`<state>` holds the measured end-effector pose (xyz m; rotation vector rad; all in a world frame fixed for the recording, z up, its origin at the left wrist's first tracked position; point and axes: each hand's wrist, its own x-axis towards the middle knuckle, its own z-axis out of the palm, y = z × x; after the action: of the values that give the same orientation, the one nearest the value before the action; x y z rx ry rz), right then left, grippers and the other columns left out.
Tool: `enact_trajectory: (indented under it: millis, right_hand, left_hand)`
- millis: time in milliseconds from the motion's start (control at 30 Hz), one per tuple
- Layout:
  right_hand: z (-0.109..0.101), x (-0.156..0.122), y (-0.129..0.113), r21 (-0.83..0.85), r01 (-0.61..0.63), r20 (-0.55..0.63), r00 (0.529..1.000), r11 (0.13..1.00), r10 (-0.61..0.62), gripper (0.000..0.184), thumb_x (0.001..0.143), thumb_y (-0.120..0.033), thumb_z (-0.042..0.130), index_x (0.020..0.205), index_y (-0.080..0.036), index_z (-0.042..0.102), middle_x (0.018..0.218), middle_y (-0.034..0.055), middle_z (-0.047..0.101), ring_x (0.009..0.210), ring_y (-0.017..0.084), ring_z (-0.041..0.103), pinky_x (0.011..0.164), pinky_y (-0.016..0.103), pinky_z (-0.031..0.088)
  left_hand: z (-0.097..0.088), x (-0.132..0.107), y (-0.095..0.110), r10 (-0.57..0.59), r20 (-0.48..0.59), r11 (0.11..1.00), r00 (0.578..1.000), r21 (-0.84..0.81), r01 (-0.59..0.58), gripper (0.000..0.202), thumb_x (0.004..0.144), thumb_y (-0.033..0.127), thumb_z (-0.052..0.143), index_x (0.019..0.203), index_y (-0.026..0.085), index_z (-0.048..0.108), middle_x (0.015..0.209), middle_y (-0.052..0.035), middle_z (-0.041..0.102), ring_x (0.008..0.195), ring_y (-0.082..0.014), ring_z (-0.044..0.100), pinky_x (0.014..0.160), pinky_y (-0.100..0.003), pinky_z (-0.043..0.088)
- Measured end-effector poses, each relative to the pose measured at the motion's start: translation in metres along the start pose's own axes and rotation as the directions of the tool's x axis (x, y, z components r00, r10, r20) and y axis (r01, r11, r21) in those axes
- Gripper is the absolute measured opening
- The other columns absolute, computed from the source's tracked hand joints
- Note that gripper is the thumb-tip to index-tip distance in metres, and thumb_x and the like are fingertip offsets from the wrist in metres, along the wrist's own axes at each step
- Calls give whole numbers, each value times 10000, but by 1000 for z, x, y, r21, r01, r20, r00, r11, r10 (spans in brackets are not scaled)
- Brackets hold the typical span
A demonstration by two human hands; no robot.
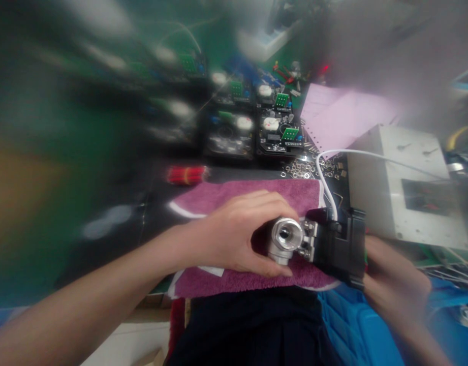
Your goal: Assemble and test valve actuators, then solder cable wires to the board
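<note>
My left hand (249,229) curls thumb and fingers around a silver metal ball valve (287,235), its threaded bore facing me. The valve is bolted through a small bracket to a black valve actuator (335,241), from which a white cable (323,175) runs. Against the actuator's far right end is my right hand (390,269), gripping it; most of its fingers are hidden behind the housing. Beneath both hands lies a purple towel (222,195) with white edging.
Several black circuit-board units (277,132) stand behind the towel. Loose nuts and washers (298,169) lie near a pink paper sheet (333,114). At right is a light grey box (405,178). A red banded bundle (187,175) sits left, a blue plastic crate (355,325) below right.
</note>
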<state>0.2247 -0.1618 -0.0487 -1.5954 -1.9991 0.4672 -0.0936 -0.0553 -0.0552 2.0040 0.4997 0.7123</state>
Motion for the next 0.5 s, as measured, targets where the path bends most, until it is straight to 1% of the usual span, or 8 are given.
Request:
enact_trajectory:
  millis: [100,300,500]
  right_hand:
    - [0,-3,2,8,-13,0,1000,1000,13,218,950,-403,769,1006,-205,842,968,36,828,802,196,793,838,230,635]
    - [0,-2,1,-2,-12,-9,1000,1000,12,237,953,-426,758,981,-207,844,945,45,827,759,213,792,814,265,653]
    - [0,-1,0,-18,-71,14,997,997,71,226,922,-434,786,960,-219,848,925,38,833,701,225,782,848,311,665]
  left_hand:
    - [0,-1,0,-5,-7,1000,1000,-3,4,574,816,461,893,1279,225,650,1259,-88,736,1180,-265,685,1065,-390,516]
    - [1,-1,0,-13,-10,1000,1000,-11,13,579,808,478,900,1269,224,660,1259,-88,738,1177,-262,689,1072,-393,517]
    - [1,-1,-1,-23,-11,1000,1000,-15,23,586,799,486,901,1267,231,658,1261,-87,741,1179,-266,693,1079,-409,524]
